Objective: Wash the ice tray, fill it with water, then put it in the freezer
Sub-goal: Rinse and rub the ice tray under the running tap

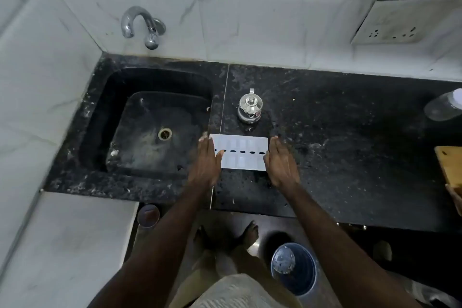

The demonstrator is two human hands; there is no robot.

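Two hands flank a white ice tray lying flat on the black desk.

The left hand lies at the tray's left end and the right hand at its right end, fingers straight and gripping nothing; whether the tray's cells hold water I cannot tell. Just left of the tray is the sink; just behind it stands a lidded steel pot. Below it, on the floor, a blue bucket holds a pale round object.
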